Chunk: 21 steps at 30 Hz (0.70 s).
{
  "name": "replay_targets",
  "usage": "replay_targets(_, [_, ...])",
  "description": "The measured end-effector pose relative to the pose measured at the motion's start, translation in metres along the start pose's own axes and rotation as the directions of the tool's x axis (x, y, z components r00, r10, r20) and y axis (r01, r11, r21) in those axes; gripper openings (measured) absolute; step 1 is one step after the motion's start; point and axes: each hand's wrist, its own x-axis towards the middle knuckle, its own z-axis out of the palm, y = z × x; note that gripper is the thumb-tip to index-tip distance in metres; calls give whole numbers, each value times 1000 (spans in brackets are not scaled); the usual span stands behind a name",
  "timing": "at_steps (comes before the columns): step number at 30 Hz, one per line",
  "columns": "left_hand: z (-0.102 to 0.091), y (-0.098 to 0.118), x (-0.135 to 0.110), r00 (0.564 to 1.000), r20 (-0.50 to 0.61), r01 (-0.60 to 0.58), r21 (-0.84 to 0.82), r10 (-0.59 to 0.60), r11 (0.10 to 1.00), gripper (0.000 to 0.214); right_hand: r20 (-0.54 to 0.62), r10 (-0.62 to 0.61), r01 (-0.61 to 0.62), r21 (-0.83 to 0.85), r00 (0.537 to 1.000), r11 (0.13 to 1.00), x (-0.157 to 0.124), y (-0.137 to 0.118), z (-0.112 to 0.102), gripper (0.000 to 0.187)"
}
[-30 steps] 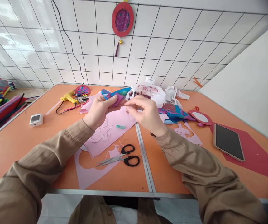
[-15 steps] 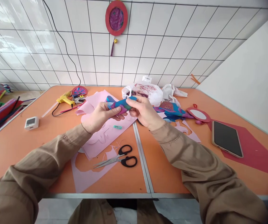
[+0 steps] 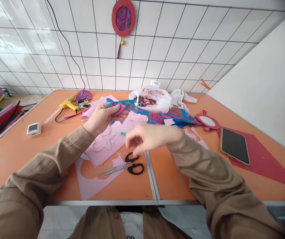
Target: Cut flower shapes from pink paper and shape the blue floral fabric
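Pinching one end of a patterned cloth [image 3: 157,117] in blue and magenta, the left hand [image 3: 102,116] holds it just above the orange worktop [image 3: 20,152], with the thumb pressed over the fabric and the fingers folded under it. The rest of the strip trails off to the right, sagging across the pink paper [image 3: 105,142] and ending near a red-framed mirror [image 3: 207,121]; whether it is one length or two overlapping pieces is hard to tell. The right hand [image 3: 144,139] hangs low over the black-handled scissors [image 3: 122,167], apart from them, and it is too blurred to tell whether its grip is spread or closed; nothing shows in it. The cloth looks light, thin and limp: it droops wherever it is unsupported, so it would likely bunch or slide unless pinched firmly between thumb and fingers. An edge or a folded end is the natural place to take it, and a second pinch further along would keep it taut. It looks in no way fragile, though a loose end could snag on the clutter. A white plastic bag [image 3: 152,98] sits just behind it, a yellow glue gun [image 3: 68,104] lies to the left, and a phone [image 3: 234,146] rests on the right.
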Motion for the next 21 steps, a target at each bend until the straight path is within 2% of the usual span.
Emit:
replay_targets(1, [0,0,-1,1000,3,9,-2,-9,1000,15,139,0,17,-123,990,992,2,-6,10,18])
replay_targets(2, [0,0,-2,1000,9,19,-5,-18,1000,15,221,33,28,-270,975,962,4,-11,20,24])
replay_targets(4, [1,0,-4,999,24,38,-11,-38,999,15,272,130,33,-523,953,852,8,-19,39,28])
replay_targets(6, [2,0,-6,997,41,61,-18,-60,998,16,239,159,35,-648,958,761,10,-22,52,34])
replay_targets(9, [2,2,-7,995,54,81,-36,-79,996,16,198,176,14,-701,964,713,8,-24,55,33])
replay_targets(15, [0,5,-8,995,43,88,-55,-86,995,17,204,209,-11,-690,956,723,3,-18,50,37])
replay_targets(18, [0,5,-8,994,43,103,-64,-101,993,18,177,174,7,-721,969,693,5,-13,57,36])
replay_targets(21, [0,4,-7,992,36,121,-69,-119,990,18,214,125,66,-709,969,703,6,-12,60,29])
